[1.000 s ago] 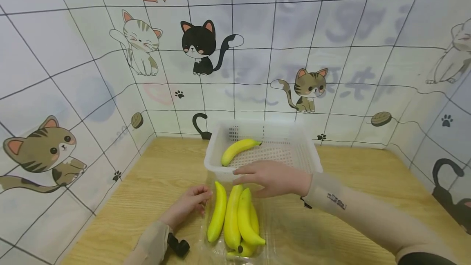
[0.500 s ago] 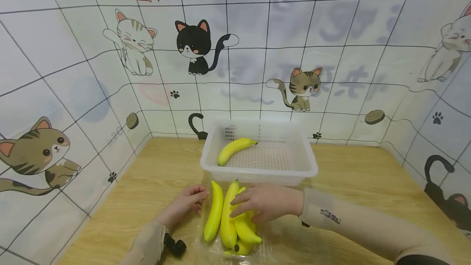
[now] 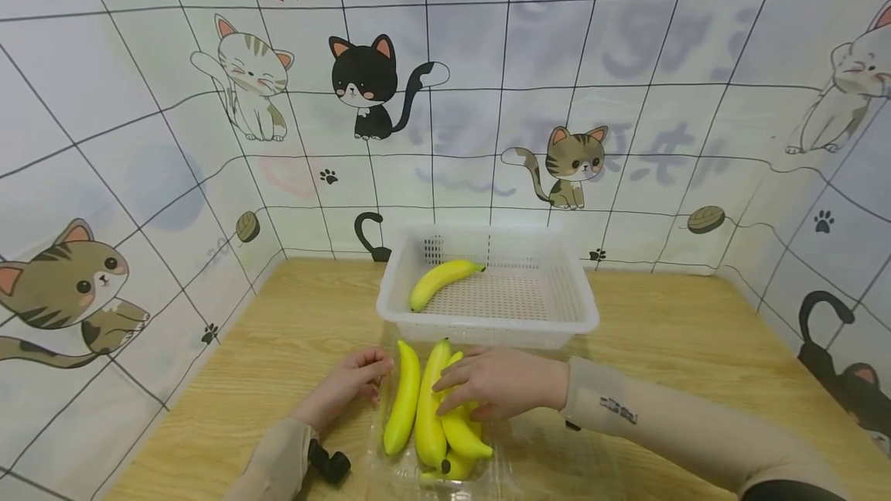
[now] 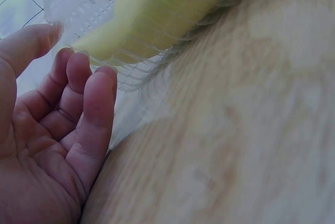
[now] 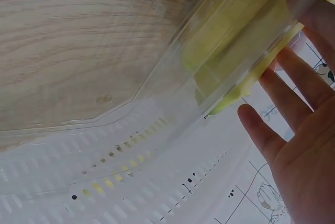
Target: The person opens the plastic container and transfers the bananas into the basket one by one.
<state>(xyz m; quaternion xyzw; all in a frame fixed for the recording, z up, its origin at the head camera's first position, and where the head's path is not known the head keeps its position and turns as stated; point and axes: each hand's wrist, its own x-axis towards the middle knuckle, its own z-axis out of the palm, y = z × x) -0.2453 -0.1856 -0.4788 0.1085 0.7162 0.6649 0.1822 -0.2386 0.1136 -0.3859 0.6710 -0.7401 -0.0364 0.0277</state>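
Note:
Several yellow bananas (image 3: 402, 400) lie lengthwise in a clear plastic container (image 4: 131, 75) near the table's front. My left hand (image 3: 348, 381) is at the container's left side, pinching its edge between thumb and fingertips. Over the bananas on the right, my right hand (image 3: 511, 383) reaches down with spread fingers. Its fingertips are right at the upper banana (image 3: 466, 435), and it covers part of that fruit. The right wrist view shows the thumb on the near side of the container's wall and extended fingers (image 5: 261, 130) beyond.
A white perforated basket (image 3: 487, 325) stands directly behind the container, with one banana (image 3: 445, 282) at its left inside. Cat-patterned wall covering (image 3: 473, 122) closes off the back and sides of the wooden table (image 3: 661, 331).
My right hand has come down and toward me from the basket's front edge to the bananas. My left hand stays at the container's edge. The head view has shifted slightly.

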